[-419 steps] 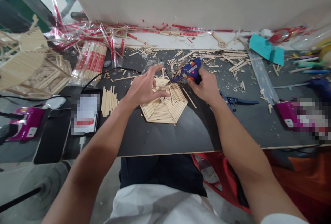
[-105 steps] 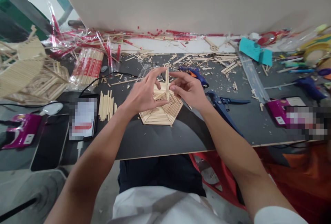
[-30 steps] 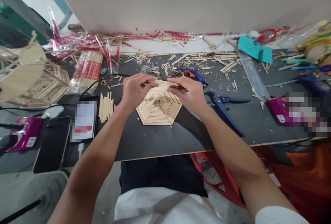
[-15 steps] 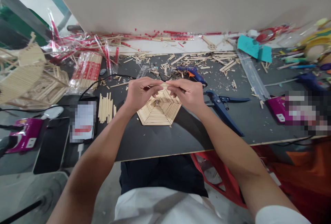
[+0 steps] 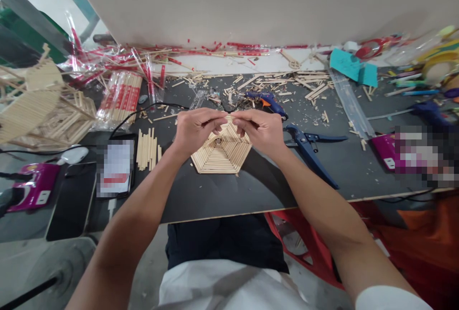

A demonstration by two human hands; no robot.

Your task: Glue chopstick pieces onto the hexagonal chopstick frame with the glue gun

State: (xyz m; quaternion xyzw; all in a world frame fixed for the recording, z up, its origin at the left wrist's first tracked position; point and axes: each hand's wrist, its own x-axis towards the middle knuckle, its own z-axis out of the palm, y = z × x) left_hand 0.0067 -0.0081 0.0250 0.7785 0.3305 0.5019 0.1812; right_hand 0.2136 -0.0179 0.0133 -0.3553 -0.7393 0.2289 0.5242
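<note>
A flat hexagon of glued wooden sticks (image 5: 221, 155) lies on the dark table (image 5: 251, 186) before me. My left hand (image 5: 194, 129) and my right hand (image 5: 258, 129) meet above its far edge. Both are pinched on a short wooden stick (image 5: 228, 117) that runs between their fingertips, just over the hexagon. One loose stick slants from my left fingers down toward the hexagon's middle. A blue glue gun (image 5: 267, 100) lies on the table behind my right hand.
Blue pliers (image 5: 309, 145) lie right of the hexagon. A row of cut sticks (image 5: 146, 147), a phone (image 5: 115, 167) and a purple box (image 5: 30, 191) sit to the left. A bigger stick model (image 5: 39, 104) stands far left. Stick scraps and red wrappers litter the back.
The glue gun was put down behind my right hand. My hands then came together over the hexagon's far edge; in the last half second they hardly moved.
</note>
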